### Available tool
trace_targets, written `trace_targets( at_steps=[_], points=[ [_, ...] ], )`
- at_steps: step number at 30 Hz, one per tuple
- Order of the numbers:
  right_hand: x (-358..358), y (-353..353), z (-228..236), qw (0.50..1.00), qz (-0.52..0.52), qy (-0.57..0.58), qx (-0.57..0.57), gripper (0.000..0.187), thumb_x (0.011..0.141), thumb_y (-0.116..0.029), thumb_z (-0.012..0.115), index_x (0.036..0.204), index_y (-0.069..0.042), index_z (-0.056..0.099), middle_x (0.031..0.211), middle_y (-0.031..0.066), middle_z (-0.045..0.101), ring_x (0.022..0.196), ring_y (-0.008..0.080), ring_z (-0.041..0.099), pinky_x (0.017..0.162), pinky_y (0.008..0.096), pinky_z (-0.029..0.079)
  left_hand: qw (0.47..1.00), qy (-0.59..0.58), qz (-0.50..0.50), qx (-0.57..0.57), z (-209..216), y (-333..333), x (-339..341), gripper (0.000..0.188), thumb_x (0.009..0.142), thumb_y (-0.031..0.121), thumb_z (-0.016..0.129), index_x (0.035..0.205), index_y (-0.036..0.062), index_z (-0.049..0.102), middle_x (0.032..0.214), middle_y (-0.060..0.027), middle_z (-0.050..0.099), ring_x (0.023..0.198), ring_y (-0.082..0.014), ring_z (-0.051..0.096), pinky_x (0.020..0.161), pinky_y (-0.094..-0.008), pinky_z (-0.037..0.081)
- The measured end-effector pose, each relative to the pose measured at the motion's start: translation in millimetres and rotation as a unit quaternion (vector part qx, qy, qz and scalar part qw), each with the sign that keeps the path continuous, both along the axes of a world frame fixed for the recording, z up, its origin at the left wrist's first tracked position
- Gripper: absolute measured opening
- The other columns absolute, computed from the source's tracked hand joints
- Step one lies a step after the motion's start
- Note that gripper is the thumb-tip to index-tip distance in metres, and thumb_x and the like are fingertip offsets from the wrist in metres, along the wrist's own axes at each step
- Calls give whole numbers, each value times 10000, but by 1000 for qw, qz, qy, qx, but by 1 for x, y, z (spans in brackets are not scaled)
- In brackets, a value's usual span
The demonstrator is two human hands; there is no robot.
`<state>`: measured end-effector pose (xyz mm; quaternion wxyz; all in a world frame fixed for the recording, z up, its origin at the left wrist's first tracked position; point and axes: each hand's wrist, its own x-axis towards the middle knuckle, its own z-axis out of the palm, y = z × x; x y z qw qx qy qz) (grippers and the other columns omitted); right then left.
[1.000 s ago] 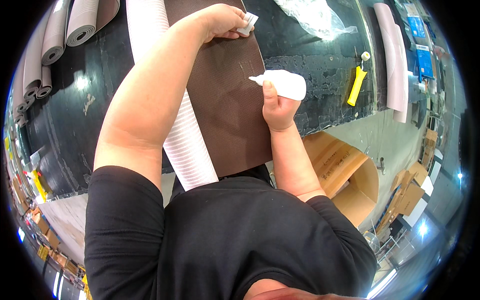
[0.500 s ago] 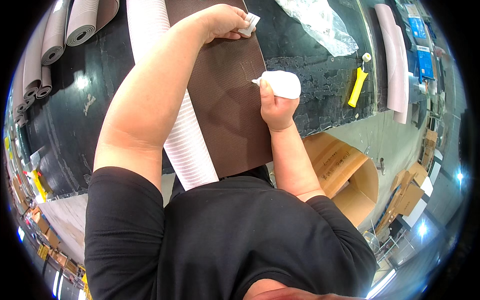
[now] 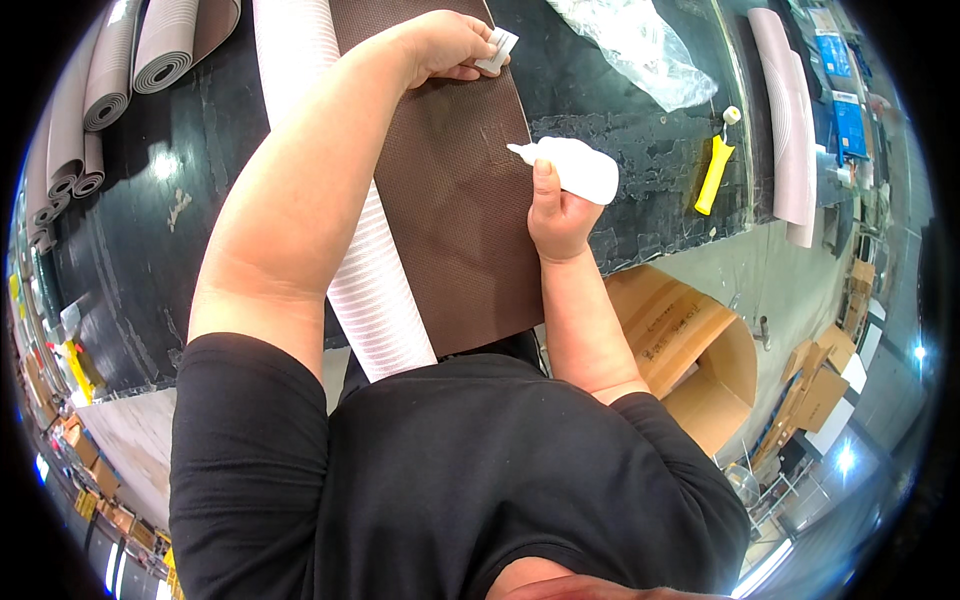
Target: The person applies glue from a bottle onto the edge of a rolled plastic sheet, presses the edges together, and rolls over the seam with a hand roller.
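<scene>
A brown textured mat (image 3: 455, 220) lies across the dark table in front of me, its left side rolled into a long pale ribbed roll (image 3: 375, 290). At the mat's far right edge my left hand (image 3: 455, 45) pinches a small white label (image 3: 497, 50). My right hand (image 3: 562, 215) is wrapped round a white squeeze bottle (image 3: 585, 170), thumb on top. The bottle is tilted, its narrow nozzle pointing left over the mat's right side. A faint mark shows on the mat near the nozzle.
Several rolled mats (image 3: 163, 50) lie at the far left. A crumpled clear plastic bag (image 3: 650, 50) and a yellow-handled roller (image 3: 715, 175) rest on the table (image 3: 620, 125) to the right. Below its edge stands an open cardboard box (image 3: 680, 330). Another pale roll (image 3: 785, 130) is farther right.
My right hand has shifted the bottle slightly right, and its nozzle has swung up and away from the mark on the mat. My left hand and the label have hardly moved.
</scene>
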<state>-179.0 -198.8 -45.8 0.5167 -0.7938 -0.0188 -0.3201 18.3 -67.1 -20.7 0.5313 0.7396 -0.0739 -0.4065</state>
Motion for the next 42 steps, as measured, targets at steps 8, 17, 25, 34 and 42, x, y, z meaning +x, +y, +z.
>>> trace_targets(
  at_steps=[8, 17, 25, 34, 42],
  points=[
    [9, -1, -3, 999, 14, 30, -10, 128, 915, -112, 651, 932, 14, 671, 850, 98, 669, 725, 205, 638, 673, 289, 494, 999, 36, -5, -3, 2, 1, 2, 171, 956, 158, 587, 1084, 89, 677, 1076, -23, 703, 1002, -91, 645, 867, -220, 509],
    [11, 1, -9, 999, 36, 16, -27, 140, 886, -110, 697, 938, 17, 670, 890, 107, 673, 770, 222, 652, 707, 294, 506, 1000, -10, -1, -4, -1, 0, -3, 172, 980, 171, 567, 1075, 84, 681, 1069, -28, 705, 980, -98, 653, 845, -212, 517],
    [4, 3, -6, 998, 29, 39, -32, 125, 915, -89, 642, 926, 31, 678, 880, 99, 696, 772, 197, 660, 711, 294, 505, 1000, 0, -3, -2, -2, 0, -1, 189, 978, 175, 569, 1091, 77, 684, 1068, -35, 707, 982, -101, 654, 850, -209, 517],
    [-1, -1, -13, 999, 11, 29, -32, 129, 868, -118, 703, 903, 5, 686, 837, 104, 691, 736, 228, 667, 690, 308, 516, 1000, -29, 5, -1, -2, 0, -5, 192, 975, 186, 584, 1084, 70, 691, 1061, -48, 709, 970, -104, 661, 858, -217, 529],
    [5, 2, -5, 1000, 23, 9, -10, 128, 920, -91, 639, 928, 33, 672, 859, 85, 686, 742, 174, 639, 685, 285, 490, 1000, 6, -8, -11, -10, 0, 6, 191, 973, 190, 584, 1072, 67, 693, 1059, -49, 711, 965, -113, 665, 875, -222, 523]
  ],
)
